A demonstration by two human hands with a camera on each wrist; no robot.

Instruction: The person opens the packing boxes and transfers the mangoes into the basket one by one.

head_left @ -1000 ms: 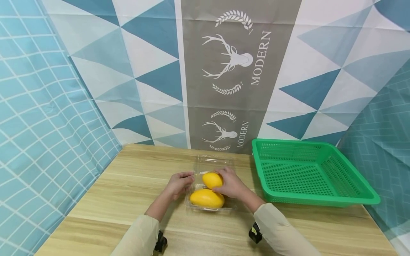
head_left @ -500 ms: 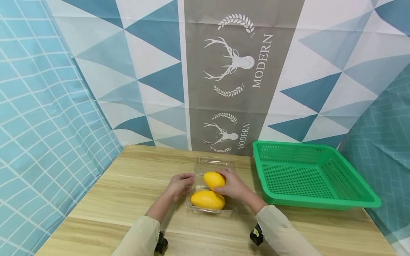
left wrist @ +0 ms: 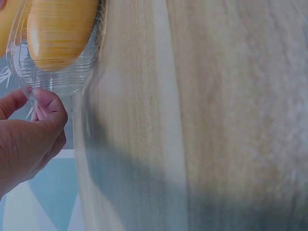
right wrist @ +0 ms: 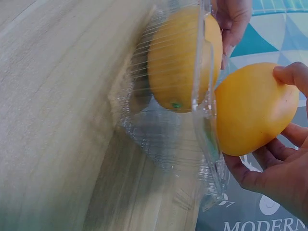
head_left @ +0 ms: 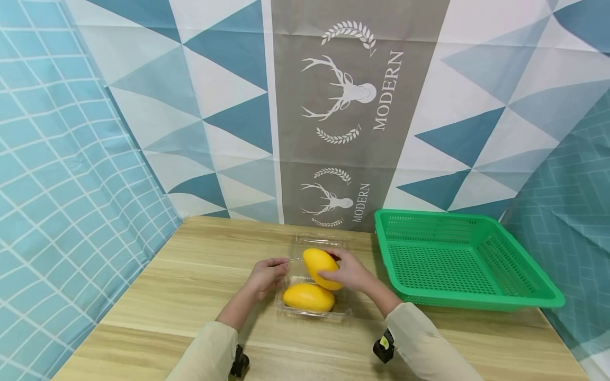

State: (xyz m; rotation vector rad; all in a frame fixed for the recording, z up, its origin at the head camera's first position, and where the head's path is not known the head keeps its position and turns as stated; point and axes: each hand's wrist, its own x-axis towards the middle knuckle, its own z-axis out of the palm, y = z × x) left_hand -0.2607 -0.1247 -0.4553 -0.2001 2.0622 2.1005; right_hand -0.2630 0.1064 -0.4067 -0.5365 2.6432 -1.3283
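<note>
A yellow mango (head_left: 308, 297) lies in the near part of a clear plastic clamshell box (right wrist: 161, 137), whose lid is folded back toward the wall. Above the box my right hand (head_left: 351, 271) grips a second mango (right wrist: 255, 108), thumb on one side and fingers on the other. That mango is tilted and overlaps the box's rim in the right wrist view. On the box's left side, my left hand (head_left: 268, 276) pinches its rim between thumb and fingertips, which the left wrist view shows closely.
A green perforated plastic basket (head_left: 443, 264) stands on the right of the wooden table (head_left: 190, 296). Patterned cloth (head_left: 229, 106) hangs behind the table and along both sides. A black device (head_left: 384, 346) sits at each wrist.
My right hand has raised the second mango out of the box and turned it to a steeper tilt. My left hand stays at the box's rim, and the other mango has not moved.
</note>
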